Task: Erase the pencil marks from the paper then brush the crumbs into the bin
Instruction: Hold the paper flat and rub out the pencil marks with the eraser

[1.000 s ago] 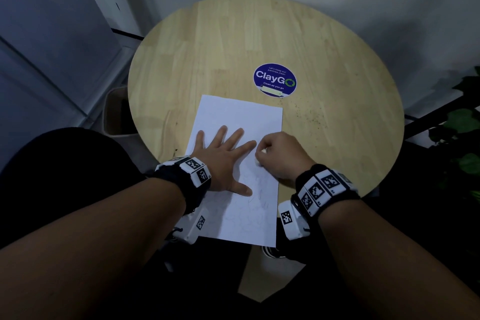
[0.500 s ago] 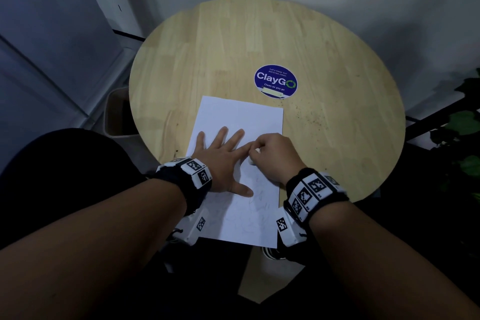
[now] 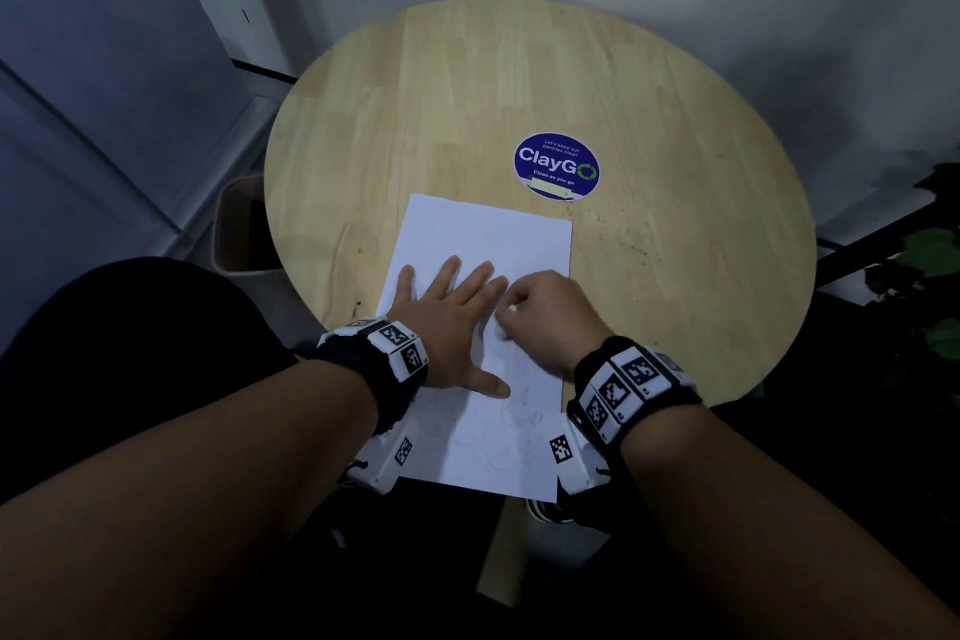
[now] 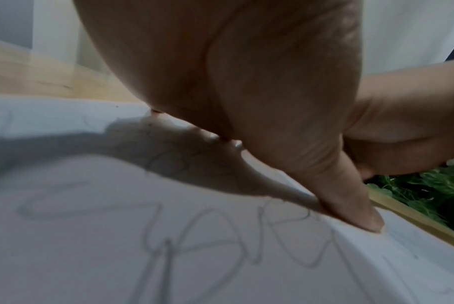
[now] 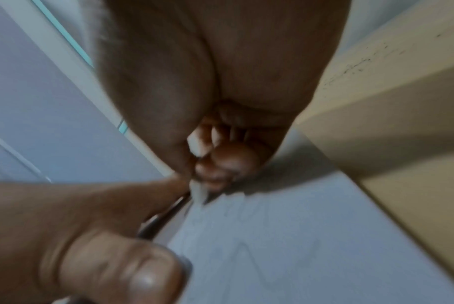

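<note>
Left hand (image 3: 447,327) flat on paper (image 3: 483,244); right hand (image 3: 550,314), grip pinching eraser (image 3: 501,330), near right edge.

Your counter (image 3: 467,83) is pale wood in jointed strips, smooth with a dull satin finish, speckled with dark crumbs (image 3: 623,244) on the right. The paper (image 3: 483,239) before you is thin, matt white, slightly buckled near the thumb. The far sticker (image 3: 557,165) looks glossy. Your wristbands (image 3: 384,369) are black cloth carrying hard white plastic blocks.
</note>
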### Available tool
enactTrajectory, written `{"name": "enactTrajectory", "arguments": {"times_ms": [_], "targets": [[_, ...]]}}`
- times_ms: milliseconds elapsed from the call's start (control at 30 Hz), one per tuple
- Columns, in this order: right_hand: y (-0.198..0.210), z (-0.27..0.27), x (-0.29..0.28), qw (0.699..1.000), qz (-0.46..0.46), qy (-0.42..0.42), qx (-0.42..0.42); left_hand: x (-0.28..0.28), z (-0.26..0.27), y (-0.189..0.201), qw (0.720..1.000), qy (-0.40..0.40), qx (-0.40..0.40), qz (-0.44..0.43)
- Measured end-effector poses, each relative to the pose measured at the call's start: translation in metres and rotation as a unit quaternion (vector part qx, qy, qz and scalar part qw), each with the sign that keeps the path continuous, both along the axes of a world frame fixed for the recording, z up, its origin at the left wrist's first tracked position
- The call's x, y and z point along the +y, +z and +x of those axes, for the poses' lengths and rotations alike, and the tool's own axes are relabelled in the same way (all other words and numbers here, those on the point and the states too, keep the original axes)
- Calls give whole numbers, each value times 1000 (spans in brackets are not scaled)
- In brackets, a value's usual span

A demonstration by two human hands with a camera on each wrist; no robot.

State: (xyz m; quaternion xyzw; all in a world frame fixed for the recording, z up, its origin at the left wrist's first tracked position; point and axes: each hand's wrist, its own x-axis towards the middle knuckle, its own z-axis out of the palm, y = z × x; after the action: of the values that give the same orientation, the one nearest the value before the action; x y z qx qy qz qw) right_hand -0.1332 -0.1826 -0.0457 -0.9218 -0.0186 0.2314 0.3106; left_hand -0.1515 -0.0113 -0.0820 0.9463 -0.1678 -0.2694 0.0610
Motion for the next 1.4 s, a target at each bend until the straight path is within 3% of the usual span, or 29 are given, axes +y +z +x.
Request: {"name": "enactTrajectory", "arguments": {"times_ms": [67, 200, 333, 500, 633, 767, 900, 967, 1067, 1233, 1333, 1400], "targets": [[0, 3, 0, 999, -10, -16, -28, 0, 0, -1, 1000, 0, 0, 4], [5, -6, 3, 997, 13, 45, 57, 1, 0, -4, 1000, -3, 1, 1], [-2, 4, 2, 999, -9, -24, -42, 0, 1, -1, 1000, -3, 1, 6], [5, -4, 2, 997, 9, 54, 53, 2, -1, -2, 1000, -5, 4, 3], [-1, 6, -1, 998, -18, -18, -63, 0, 1, 0, 1000, -2, 5, 5], [5, -7, 7, 996, 6, 90, 20, 1, -1, -1, 1000, -5, 7, -3], [-3, 2, 6, 998, -2, 13, -61, 0, 0, 1, 1000, -1, 6, -4], [-4, 1, 8, 998, 4, 29, -53, 1, 0, 0, 1000, 1, 10, -3], [0, -7, 12, 995, 22, 92, 22, 1, -1, -1, 1000, -4, 10, -3], [-10, 4, 10, 998, -2, 17, -62, 1, 0, 1, 1000, 0, 8, -4], [-8, -2, 10, 998, 51, 27, 33, 2, -1, -2, 1000, -2, 10, -4], [-8, -4, 4, 987, 114, -18, 108, 3, 0, -1, 1000, -3, 4, -6]]}}
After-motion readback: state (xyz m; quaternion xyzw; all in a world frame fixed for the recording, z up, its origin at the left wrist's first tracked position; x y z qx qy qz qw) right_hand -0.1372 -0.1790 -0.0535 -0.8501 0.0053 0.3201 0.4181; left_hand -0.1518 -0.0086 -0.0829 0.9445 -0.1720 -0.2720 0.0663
